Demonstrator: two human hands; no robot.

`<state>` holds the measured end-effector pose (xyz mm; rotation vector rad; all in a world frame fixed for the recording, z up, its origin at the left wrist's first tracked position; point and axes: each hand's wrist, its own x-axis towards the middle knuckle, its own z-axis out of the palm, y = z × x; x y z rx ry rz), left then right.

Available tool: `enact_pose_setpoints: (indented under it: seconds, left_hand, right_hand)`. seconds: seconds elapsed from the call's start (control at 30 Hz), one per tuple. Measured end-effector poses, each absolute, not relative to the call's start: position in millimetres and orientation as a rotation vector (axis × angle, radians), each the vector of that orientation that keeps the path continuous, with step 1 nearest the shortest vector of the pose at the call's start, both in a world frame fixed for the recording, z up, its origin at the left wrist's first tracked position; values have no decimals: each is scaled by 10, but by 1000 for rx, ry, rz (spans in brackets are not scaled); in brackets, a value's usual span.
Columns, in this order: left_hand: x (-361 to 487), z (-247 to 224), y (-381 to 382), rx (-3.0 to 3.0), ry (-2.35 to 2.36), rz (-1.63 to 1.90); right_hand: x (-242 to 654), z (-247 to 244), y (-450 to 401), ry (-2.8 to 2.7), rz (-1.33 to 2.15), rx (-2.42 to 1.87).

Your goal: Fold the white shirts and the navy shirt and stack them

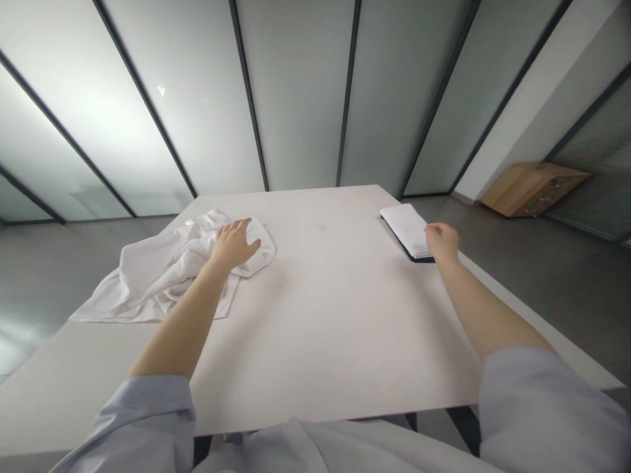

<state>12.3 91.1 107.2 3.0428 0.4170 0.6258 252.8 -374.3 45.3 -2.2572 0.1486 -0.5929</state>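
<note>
White table (315, 341): smooth, pale top spanning the middle of the scene, its far edge shorter in view than its near edge. Partition (300, 105): frosted panels beyond the far edge, divided by narrow dark frame bars (245, 85); panels at left brighter, those at right greyer. Pillar (537, 92): pale and plain, to the right of the partition. Wooden drawer cabinet (522, 187): light brown, standing on the floor at far right, near the foot of the pillar; small pulls on its front. Striped panel (601, 157): dark, finely lined, behind the cabinet. Floor (513, 263): grey, visible on both sides of the table, with a bright reflection at left.
</note>
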Motion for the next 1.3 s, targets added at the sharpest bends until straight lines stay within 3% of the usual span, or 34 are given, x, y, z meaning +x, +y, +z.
enact_pose_setpoints:
  seconds: [0.2, 0.4, 0.57, 0.7, 0.87, 1.07, 1.3]
  left_hand:
    - [319, 443, 250, 2932, 181, 455]
    - [473, 32, -184, 2849, 52, 412]
    - [462, -40, -217, 2799, 33, 469]
    - [404, -60, -187, 2719, 18, 574]
    - [350, -83, -169, 2771, -57, 527]
    - [351, -57, -100, 2880, -24, 439]
    - [354, -6, -61, 2770, -216, 473]
  right_hand:
    - [2643, 194, -3988, 601, -303, -2577]
    - [2666, 199, -3893, 302, -765, -2594]
    - [2398, 379, -3263, -472, -758, -2478]
    - [1952, 372, -2636, -1102, -271, -2156]
    - [1673, 199, -2266, -1156, -211, -2083]
    - [1499, -121, -2154, -1219, -130, -2475]
    - [1333, -14, -2189, -1219, -115, -2659]
